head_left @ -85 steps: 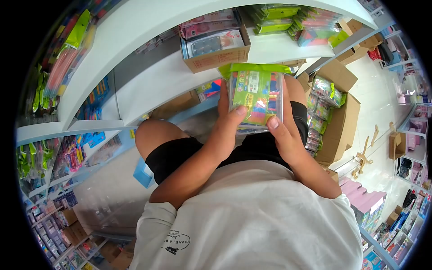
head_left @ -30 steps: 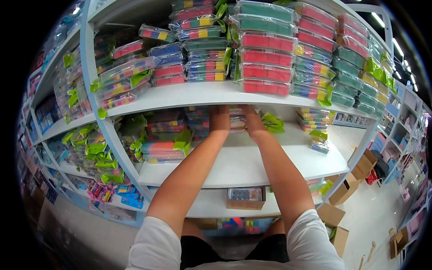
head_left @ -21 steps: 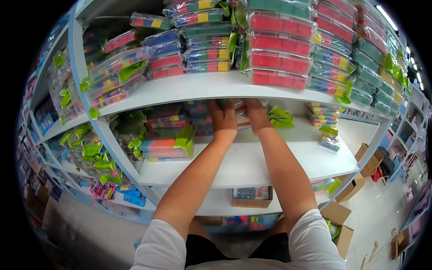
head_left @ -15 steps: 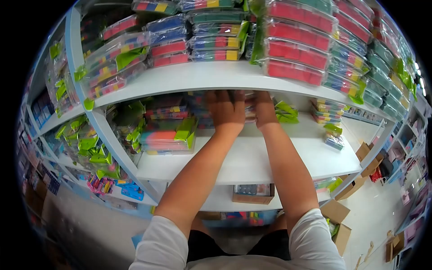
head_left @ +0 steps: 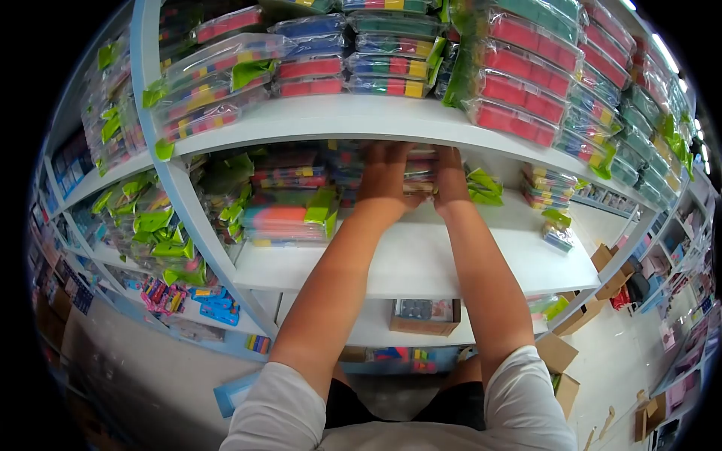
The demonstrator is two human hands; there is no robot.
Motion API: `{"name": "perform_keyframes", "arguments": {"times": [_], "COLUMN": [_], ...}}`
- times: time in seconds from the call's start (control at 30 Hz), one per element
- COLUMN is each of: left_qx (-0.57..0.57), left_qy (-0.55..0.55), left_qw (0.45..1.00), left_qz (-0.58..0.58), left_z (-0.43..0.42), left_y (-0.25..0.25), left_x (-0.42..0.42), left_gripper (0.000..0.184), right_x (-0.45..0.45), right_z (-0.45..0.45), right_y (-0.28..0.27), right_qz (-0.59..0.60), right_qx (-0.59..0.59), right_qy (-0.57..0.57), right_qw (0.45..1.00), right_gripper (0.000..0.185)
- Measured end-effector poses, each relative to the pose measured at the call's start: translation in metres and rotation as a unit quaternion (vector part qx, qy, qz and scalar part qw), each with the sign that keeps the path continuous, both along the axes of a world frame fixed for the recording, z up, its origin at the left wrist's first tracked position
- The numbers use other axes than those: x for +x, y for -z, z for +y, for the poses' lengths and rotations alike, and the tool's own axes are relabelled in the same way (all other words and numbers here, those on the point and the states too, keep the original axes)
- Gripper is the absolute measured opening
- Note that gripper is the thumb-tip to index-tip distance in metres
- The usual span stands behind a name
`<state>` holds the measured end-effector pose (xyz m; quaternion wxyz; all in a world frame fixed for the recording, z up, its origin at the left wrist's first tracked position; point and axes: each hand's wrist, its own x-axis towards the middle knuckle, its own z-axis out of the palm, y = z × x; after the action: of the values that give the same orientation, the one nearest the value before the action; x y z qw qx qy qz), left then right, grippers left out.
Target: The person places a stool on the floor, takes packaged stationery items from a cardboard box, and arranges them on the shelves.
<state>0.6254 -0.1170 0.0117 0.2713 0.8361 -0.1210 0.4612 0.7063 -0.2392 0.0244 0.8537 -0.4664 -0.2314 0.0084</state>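
Observation:
Both my hands reach in under the upper shelf, one on each side of a small stack of clear-wrapped packs (head_left: 420, 171) with coloured contents. My left hand (head_left: 385, 179) lies along the stack's left side, thumb low near its front. Against the right side rests my right hand (head_left: 451, 179), seen mostly from its back edge. The fingertips of both are hidden in the shade of the shelf edge. Right of my right hand, green tags (head_left: 483, 186) hang from other packs. More coloured packs (head_left: 347, 167) stand just left of my left hand.
The white middle shelf (head_left: 406, 259) carries flat cases (head_left: 289, 218) at left and a small pile (head_left: 547, 186) at right. The upper shelf edge (head_left: 338, 124) hangs low over my hands. Below is an open carton (head_left: 425, 317); cardboard boxes (head_left: 560, 361) stand on the floor at right.
The view has shifted slightly, so the shelves sit a little farther right. My left hand's fingers are closer together, and its thumb now shows at the front of the stack.

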Motion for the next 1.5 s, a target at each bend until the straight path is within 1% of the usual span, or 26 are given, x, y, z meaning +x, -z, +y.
{"name": "perform_keyframes", "arguments": {"times": [0.07, 0.1, 0.17, 0.2, 0.27, 0.3, 0.33, 0.4, 0.43, 0.47, 0.53, 0.6, 0.63, 0.73, 0.8, 0.9, 0.97, 1.03, 1.1, 1.13, 1.2, 1.27, 1.33, 1.37, 1.43, 1.5], "left_qx": [0.003, 0.01, 0.008, 0.012, -0.002, -0.005, -0.008, -0.03, -0.026, -0.022, -0.006, -0.025, -0.022, -0.002, -0.006, -0.031, 0.025, 0.017, 0.008, 0.006, 0.002, 0.024, 0.033, 0.04, 0.049, 0.062], "left_qy": [-0.003, -0.007, -0.015, -0.021, -0.013, -0.04, -0.067, -0.073, -0.055, -0.038, -0.038, 0.054, 0.084, 0.073, 0.073, 0.055, -0.068, -0.072, -0.074, -0.104, -0.132, -0.258, -0.255, -0.253, -0.231, -0.208], "left_qw": [1.0, 1.0, 1.0, 0.999, 0.999, 0.998, 0.995, 0.996, 0.997, 0.998, 0.999, 0.997, 0.996, 0.997, 0.997, 0.998, 0.997, 0.997, 0.995, 0.992, 0.989, 0.964, 0.963, 0.962, 0.969, 0.975], "left_qz": [-0.001, -0.001, -0.015, -0.031, -0.042, -0.056, -0.07, -0.037, -0.038, -0.039, -0.014, 0.038, 0.025, -0.003, 0.001, 0.031, -0.009, -0.037, -0.063, -0.065, -0.063, -0.065, -0.078, -0.091, -0.067, -0.039], "left_z": [0.0, 0.001, 0.003, 0.003, 0.003, 0.0, -0.003, -0.005, -0.004, -0.003, -0.006, -0.005, -0.004, -0.003, -0.003, -0.004, -0.004, -0.001, -0.002, -0.005, -0.006, -0.002, 0.001, 0.002, -0.006, -0.014], "left_y": [0.001, 0.001, 0.003, 0.004, 0.007, 0.007, 0.007, 0.009, 0.01, 0.012, 0.009, 0.008, 0.01, 0.014, 0.014, 0.013, 0.012, 0.016, 0.02, 0.022, 0.025, 0.022, 0.023, 0.024, 0.025, 0.027], "left_x": [0.0, 0.001, 0.003, 0.005, 0.008, 0.007, 0.007, 0.007, 0.01, 0.012, 0.008, 0.007, 0.009, 0.013, 0.013, 0.009, 0.006, 0.018, 0.023, 0.023, 0.03, 0.045, 0.045, 0.045, 0.039, 0.037], "left_gripper": [0.101, 0.102, 0.103, 0.103, 0.103, 0.102, 0.102, 0.101, 0.102, 0.103, 0.102, 0.094, 0.093, 0.097, 0.096, 0.096, 0.09, 0.09, 0.09, 0.086, 0.083, 0.079, 0.08, 0.082, 0.085, 0.088], "right_x": [-0.01, -0.007, 0.001, 0.003, 0.006, 0.003, -0.002, -0.006, -0.002, 0.0, -0.005, -0.01, -0.015, -0.017, -0.004, -0.001, -0.003, 0.005, 0.011, 0.007, 0.012, 0.029, 0.042, 0.049, 0.066, 0.079], "right_z": [0.0, 0.001, 0.003, 0.003, -0.001, -0.001, -0.002, -0.002, -0.001, -0.003, -0.005, -0.008, -0.009, -0.009, -0.008, -0.002, 0.004, 0.007, 0.009, 0.009, 0.005, 0.004, 0.006, 0.007, 0.008, 0.009], "right_y": [-0.002, 0.001, 0.005, 0.004, 0.002, 0.0, -0.002, -0.002, 0.002, 0.006, 0.007, 0.003, 0.003, 0.003, 0.004, 0.007, 0.004, 0.002, -0.005, -0.009, -0.015, -0.015, -0.014, -0.015, -0.017, -0.018], "right_qz": [0.013, 0.014, -0.079, -0.075, -0.158, -0.185, -0.18, -0.108, -0.118, -0.116, -0.046, -0.045, -0.037, -0.037, -0.075, -0.095, -0.088, -0.08, -0.135, -0.134, -0.176, -0.208, -0.256, -0.296, -0.363, -0.384], "right_qx": [-0.037, -0.042, -0.087, -0.09, -0.178, -0.182, -0.183, -0.125, -0.103, -0.105, -0.08, -0.086, -0.078, -0.077, -0.078, -0.072, -0.071, -0.066, -0.098, -0.099, -0.194, -0.255, -0.324, -0.385, -0.507, -0.571], "right_qy": [0.056, 0.055, 0.145, 0.143, 0.187, 0.213, 0.211, 0.145, 0.133, 0.13, 0.154, 0.155, 0.159, 0.162, 0.145, 0.158, 0.149, 0.143, 0.087, 0.086, 0.074, 0.08, 0.13, 0.188, 0.302, 0.357], "right_qw": [0.998, 0.998, 0.982, 0.983, 0.953, 0.942, 0.943, 0.976, 0.979, 0.979, 0.984, 0.983, 0.983, 0.983, 0.983, 0.98, 0.982, 0.984, 0.982, 0.982, 0.962, 0.941, 0.901, 0.854, 0.721, 0.631], "right_gripper": [0.063, 0.063, 0.056, 0.056, 0.058, 0.068, 0.068, 0.069, 0.073, 0.073, 0.078, 0.084, 0.086, 0.087, 0.08, 0.081, 0.081, 0.082, 0.075, 0.075, 0.064, 0.058, 0.055, 0.053, 0.05, 0.047]}}
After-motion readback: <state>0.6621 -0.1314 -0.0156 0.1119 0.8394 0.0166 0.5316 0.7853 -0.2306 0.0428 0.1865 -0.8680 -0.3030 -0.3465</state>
